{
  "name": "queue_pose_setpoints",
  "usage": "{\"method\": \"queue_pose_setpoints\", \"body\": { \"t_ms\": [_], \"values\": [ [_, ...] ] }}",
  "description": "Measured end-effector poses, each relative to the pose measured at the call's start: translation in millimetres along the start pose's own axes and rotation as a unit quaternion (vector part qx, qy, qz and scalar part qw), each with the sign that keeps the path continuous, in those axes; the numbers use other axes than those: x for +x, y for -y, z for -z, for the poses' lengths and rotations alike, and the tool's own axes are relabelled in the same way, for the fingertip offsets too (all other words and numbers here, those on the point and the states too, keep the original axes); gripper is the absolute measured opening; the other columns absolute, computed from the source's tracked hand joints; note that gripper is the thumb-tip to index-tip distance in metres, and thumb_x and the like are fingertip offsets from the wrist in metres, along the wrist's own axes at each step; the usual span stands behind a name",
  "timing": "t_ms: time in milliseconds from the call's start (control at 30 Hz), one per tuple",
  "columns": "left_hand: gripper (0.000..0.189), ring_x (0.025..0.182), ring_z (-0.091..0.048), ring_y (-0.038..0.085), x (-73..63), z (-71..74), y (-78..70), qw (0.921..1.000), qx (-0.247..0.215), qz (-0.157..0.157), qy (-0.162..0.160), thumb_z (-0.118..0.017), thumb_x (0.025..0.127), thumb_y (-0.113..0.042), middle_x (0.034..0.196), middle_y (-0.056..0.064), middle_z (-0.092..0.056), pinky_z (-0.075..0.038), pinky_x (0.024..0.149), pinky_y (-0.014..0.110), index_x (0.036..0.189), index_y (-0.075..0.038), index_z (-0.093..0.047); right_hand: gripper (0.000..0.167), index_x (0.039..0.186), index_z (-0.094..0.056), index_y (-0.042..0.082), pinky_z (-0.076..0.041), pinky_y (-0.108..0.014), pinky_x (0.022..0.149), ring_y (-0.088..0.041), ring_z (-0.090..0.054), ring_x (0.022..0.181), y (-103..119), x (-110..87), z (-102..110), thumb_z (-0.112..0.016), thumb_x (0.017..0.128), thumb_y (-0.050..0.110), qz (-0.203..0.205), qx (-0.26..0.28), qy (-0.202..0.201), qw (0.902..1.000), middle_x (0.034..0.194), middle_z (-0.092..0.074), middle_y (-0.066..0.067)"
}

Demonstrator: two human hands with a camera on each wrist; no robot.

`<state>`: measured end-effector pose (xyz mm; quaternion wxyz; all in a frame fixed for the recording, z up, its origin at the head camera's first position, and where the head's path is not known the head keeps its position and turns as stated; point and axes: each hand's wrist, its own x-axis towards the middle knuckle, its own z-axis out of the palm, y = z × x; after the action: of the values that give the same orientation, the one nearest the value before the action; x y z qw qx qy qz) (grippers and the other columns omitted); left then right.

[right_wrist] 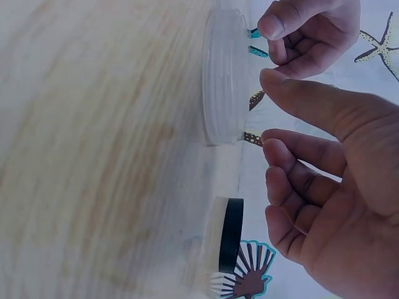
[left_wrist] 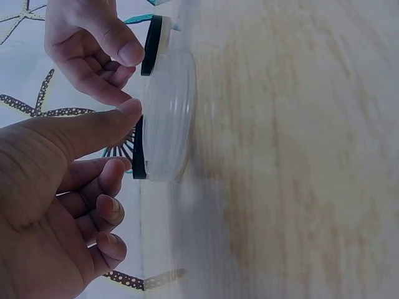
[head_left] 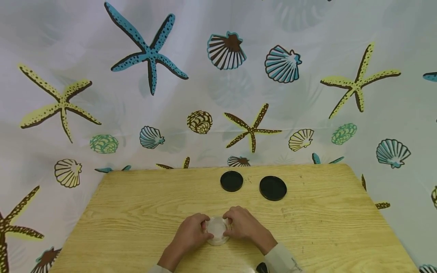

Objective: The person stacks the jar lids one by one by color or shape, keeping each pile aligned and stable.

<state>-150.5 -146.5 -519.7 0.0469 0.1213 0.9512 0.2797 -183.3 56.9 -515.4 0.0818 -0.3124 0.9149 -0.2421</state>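
Note:
A low, round, clear plastic container [head_left: 217, 229] lies flat on the wooden table between the two hands, its side ridged in the left wrist view. The left hand [head_left: 192, 233] is at its left side and the right hand [head_left: 243, 223] at its right. Thumb and forefinger of each hand are spread apart near the upper rim. In the right wrist view, a gap shows between the right thumb [right_wrist: 283, 87] and the container. The left thumb [left_wrist: 118, 118] appears close to the rim in the left wrist view; contact cannot be told. The other fingers are loosely bent.
Two round black discs [head_left: 231, 181] [head_left: 273, 188] lie farther back on the table [head_left: 153, 204]. A white curtain [head_left: 191, 87] printed with starfish and shells hangs behind and beside the table. A small black object [head_left: 262, 267] sits by the right sleeve.

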Motion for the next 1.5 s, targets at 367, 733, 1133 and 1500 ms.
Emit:
{"method": "queue_pose_setpoints", "body": {
  "t_ms": [367, 733, 1133, 1500],
  "values": [
    [0.049, 0.061, -0.041, 0.008, 5.8, 10.0, -6.5, 1.0000, -0.006, 0.000, 0.004, -0.082, 0.072, -0.024, 0.076, -0.002, -0.053, -0.034, 0.055, 0.021, 0.111, -0.001, -0.065, 0.045, 0.113, -0.067, 0.006, -0.039, -0.027, 0.071, -0.010, -0.047, 0.079, -1.7, -4.0, 16.8, -0.079, 0.077, 0.031, -0.020, -0.007, 0.001, 0.9998, 0.085, -0.059, 0.001],
    [0.056, 0.065, -0.041, 0.010, 18.6, 14.7, -16.1, 0.9999, -0.010, -0.004, 0.002, -0.080, 0.076, -0.030, 0.080, 0.000, -0.054, -0.036, 0.060, 0.025, 0.119, -0.001, -0.061, 0.052, 0.120, -0.062, 0.003, -0.042, -0.038, 0.078, -0.016, -0.049, 0.085, -12.8, -12.3, 33.2, -0.078, 0.078, 0.031, -0.030, 0.000, -0.015, 0.9994, 0.094, -0.058, -0.006],
    [0.061, 0.064, -0.039, 0.010, 29.6, 17.0, -33.9, 0.9996, -0.019, -0.021, -0.010, -0.078, 0.077, -0.034, 0.085, 0.004, -0.054, -0.034, 0.058, 0.025, 0.125, -0.002, -0.058, 0.056, 0.122, -0.061, 0.004, -0.041, -0.043, 0.079, -0.016, -0.048, 0.081, -25.5, -17.4, 57.0, -0.080, 0.076, 0.030, -0.046, 0.005, -0.056, 0.9973, 0.095, -0.057, -0.005],
    [0.061, 0.068, -0.041, 0.010, 46.6, 12.3, -52.0, 0.9985, -0.004, -0.042, -0.034, -0.079, 0.076, -0.034, 0.085, -0.002, -0.051, -0.036, 0.060, 0.025, 0.124, -0.003, -0.058, 0.064, 0.127, -0.059, 0.008, -0.043, -0.045, 0.084, -0.018, -0.053, 0.091, -34.9, -22.3, 77.4, -0.081, 0.073, 0.036, -0.081, -0.018, -0.086, 0.9928, 0.099, -0.056, -0.001]
  ]
}}
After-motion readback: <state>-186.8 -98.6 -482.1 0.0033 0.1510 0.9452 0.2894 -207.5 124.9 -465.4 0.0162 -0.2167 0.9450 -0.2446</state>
